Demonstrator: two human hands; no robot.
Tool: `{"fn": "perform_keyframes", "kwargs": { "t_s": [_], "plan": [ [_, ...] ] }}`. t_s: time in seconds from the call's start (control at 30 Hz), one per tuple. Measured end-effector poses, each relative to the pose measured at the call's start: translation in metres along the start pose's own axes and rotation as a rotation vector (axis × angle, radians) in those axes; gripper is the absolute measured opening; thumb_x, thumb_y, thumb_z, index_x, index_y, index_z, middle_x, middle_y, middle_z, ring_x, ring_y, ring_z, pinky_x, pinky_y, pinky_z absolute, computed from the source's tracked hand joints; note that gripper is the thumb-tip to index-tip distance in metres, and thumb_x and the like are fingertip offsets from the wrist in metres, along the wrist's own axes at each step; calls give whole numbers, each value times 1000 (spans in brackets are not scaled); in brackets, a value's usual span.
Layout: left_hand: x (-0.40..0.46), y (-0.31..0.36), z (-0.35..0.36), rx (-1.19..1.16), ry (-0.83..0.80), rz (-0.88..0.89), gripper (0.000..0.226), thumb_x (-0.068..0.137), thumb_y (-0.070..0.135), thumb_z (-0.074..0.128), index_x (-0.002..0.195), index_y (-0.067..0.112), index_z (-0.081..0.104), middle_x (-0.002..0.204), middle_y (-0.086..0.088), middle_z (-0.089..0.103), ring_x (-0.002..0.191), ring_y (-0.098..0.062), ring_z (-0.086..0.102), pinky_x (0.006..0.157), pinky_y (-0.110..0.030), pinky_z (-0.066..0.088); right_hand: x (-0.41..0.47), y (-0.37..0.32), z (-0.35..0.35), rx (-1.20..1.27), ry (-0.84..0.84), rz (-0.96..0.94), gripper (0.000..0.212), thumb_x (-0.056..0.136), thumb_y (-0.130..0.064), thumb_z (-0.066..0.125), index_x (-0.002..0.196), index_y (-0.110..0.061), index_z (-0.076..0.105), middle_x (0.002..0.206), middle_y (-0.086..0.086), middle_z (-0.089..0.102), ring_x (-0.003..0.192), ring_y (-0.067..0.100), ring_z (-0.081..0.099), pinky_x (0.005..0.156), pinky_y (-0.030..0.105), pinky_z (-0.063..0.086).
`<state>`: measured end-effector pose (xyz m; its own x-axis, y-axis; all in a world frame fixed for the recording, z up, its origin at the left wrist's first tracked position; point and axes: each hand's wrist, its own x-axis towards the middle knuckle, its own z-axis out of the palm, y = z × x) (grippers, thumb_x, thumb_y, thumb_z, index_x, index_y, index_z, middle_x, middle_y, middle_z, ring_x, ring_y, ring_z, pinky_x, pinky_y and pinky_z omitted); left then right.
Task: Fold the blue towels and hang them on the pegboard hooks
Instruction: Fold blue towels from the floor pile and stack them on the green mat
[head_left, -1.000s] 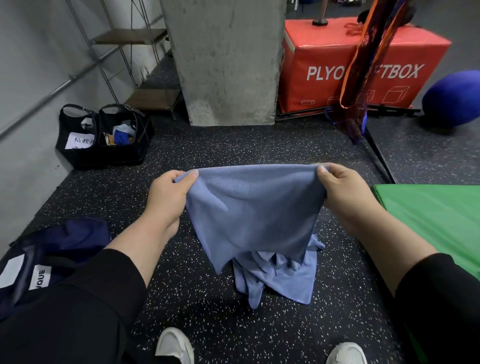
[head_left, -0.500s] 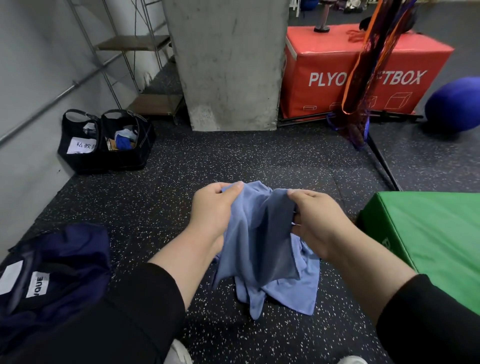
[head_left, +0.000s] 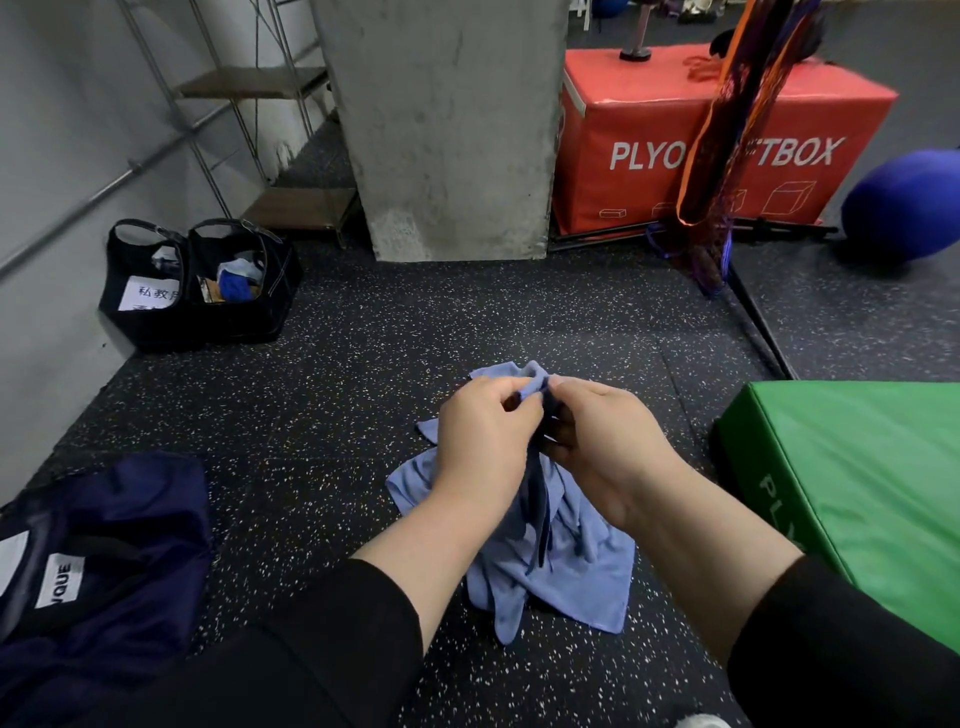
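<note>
Where the two hands meet at centre frame, the left hand (head_left: 485, 431) and right hand (head_left: 605, 441) each pinch the top edge of a blue towel (head_left: 566, 561), fingers (head_left: 511, 387) curled on the cloth. It hangs limp between them, its lower part bunched just above the floor (head_left: 311, 415) or resting on it; which is unclear. The fabric appears light, soft and non-slip, with no stiffness. Grip it at the corners and keep it taut, since slack cloth sags and creases. No pegboard is in view.
</note>
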<state>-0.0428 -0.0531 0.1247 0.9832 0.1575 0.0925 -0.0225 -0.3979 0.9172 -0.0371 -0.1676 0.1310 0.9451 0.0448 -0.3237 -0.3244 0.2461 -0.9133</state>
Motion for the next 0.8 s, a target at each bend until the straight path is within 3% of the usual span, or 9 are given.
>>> {"fn": "perform_keyframes", "kwargs": {
  "t_s": [0.07,0.17,0.23,0.37,0.43,0.5,0.67,0.73,0.8],
  "plan": [
    [0,0,-1,68,59,26,22,92,16,66,76,0,69,67,-19,60,59,-17,41,60,-46,37,-1,0,2,-17,14,-19,31,104,-9,44,100,1,74,86,7,74,80,18,67,75,30,55],
    [4,0,-7,124,129,22,37,92,15,63,62,0,48,53,-3,34,56,-15,25,53,-38,20,-2,0,3,-42,41,-37,31,105,-10,44,100,2,72,86,11,76,80,20,71,69,26,56],
    [7,-4,-9,176,132,16,42,95,18,62,61,2,43,52,2,31,56,-18,25,52,-36,19,-3,0,3,-54,47,-43,31,105,-11,45,96,0,72,92,15,77,85,23,72,73,29,57],
    [0,0,-5,68,99,-20,32,94,21,68,70,0,64,61,-9,61,62,-28,47,60,-40,38,-6,1,3,-91,-18,-62,34,106,-13,46,95,-8,77,95,11,78,86,19,71,81,30,58],
    [-5,3,-3,3,87,-37,22,93,21,70,77,7,73,72,-6,72,73,-22,62,65,-34,46,-6,1,3,-101,-39,-65,33,106,-14,45,101,-7,77,99,11,78,90,18,72,83,29,57],
    [-6,5,-3,-12,55,-31,18,94,20,68,82,9,76,78,-5,74,80,-22,66,71,-38,50,-5,1,2,-115,-55,-59,34,107,-15,44,104,-7,76,102,10,77,94,19,71,82,29,55],
    [-7,10,-2,57,-113,63,23,93,4,53,90,6,75,93,0,70,87,-10,60,74,-26,45,-1,1,-5,-161,-88,-87,29,105,-23,51,104,-7,75,105,14,76,102,26,72,94,39,56],
    [-6,8,-3,-15,-216,26,31,91,1,49,89,10,78,95,7,75,94,-7,67,85,-24,51,4,-1,-11,-144,-1,-100,23,102,-15,55,99,-2,74,94,15,74,89,29,67,86,42,54],
    [-4,5,-8,-106,-206,-19,33,90,0,47,86,9,78,89,7,77,91,-9,72,87,-29,55,8,-3,-18,-156,41,-85,22,100,-7,53,96,0,73,87,16,68,84,26,59,77,39,51]
  ]
}}
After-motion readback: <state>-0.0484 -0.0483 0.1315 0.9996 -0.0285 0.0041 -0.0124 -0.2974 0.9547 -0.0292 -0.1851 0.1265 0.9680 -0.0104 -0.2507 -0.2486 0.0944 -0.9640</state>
